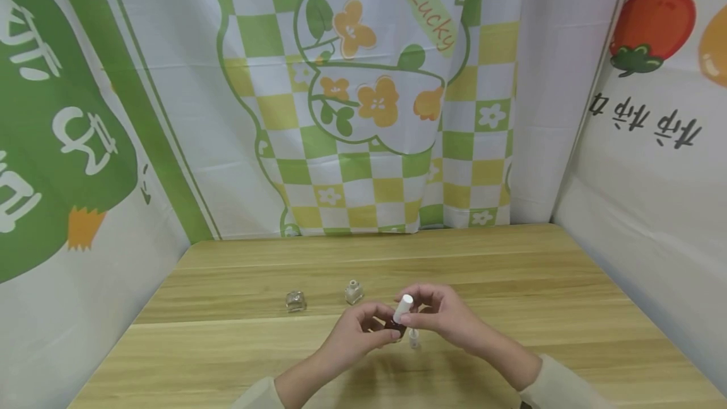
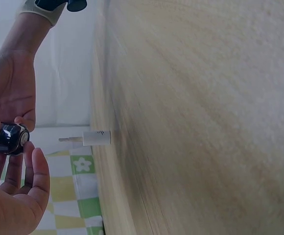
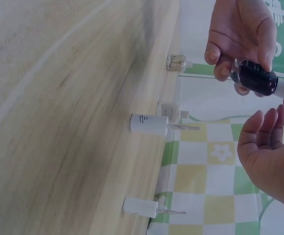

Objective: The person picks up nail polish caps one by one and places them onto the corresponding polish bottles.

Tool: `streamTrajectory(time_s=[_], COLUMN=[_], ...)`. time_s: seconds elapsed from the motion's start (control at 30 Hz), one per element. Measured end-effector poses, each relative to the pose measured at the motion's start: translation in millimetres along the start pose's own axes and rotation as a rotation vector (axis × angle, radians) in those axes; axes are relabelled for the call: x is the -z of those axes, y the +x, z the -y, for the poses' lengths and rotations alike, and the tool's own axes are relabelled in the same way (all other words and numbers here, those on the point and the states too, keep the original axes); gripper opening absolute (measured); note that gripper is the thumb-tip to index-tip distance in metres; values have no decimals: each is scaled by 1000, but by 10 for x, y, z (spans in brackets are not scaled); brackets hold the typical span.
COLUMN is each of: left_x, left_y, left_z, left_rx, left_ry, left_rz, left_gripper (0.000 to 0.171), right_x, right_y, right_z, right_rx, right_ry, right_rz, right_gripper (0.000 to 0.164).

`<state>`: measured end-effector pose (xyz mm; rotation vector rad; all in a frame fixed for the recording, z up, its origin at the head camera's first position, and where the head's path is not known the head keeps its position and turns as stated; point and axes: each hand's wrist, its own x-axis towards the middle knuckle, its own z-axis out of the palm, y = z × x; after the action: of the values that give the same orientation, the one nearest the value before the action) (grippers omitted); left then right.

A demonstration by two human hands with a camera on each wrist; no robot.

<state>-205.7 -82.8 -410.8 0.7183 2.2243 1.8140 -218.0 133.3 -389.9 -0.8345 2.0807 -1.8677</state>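
A dark nail polish bottle with a white cap is held tilted above the table. My left hand grips its glass body, seen also in the right wrist view as a dark bottle. My right hand pinches the white cap between thumb and fingers. The cap meets the bottle's neck; whether it is screwed tight cannot be told. Below the hands, a loose white brush cap stands on the table, its brush pointing up.
Two uncapped, pale nail polish bottles, one at left and one nearer the hands, stand on the wooden table. The right wrist view shows another upright brush cap. Printed curtains border the table.
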Motion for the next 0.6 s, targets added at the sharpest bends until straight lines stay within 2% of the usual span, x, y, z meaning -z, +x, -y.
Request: streamTrajectory(time_s=[0.3,0.6], left_x=[-17,-26], left_y=[13,4], left_z=[19,-7], left_rx=[-1,-2], left_ry=[-8,-4], left_rz=[3,11], left_gripper=[20,21], right_x=[1,-17], right_y=[3,-1], right_z=[-35,-20], right_rx=[53,14], right_ry=[-53,-81], right_rz=[6,-33], right_gripper=[19,17])
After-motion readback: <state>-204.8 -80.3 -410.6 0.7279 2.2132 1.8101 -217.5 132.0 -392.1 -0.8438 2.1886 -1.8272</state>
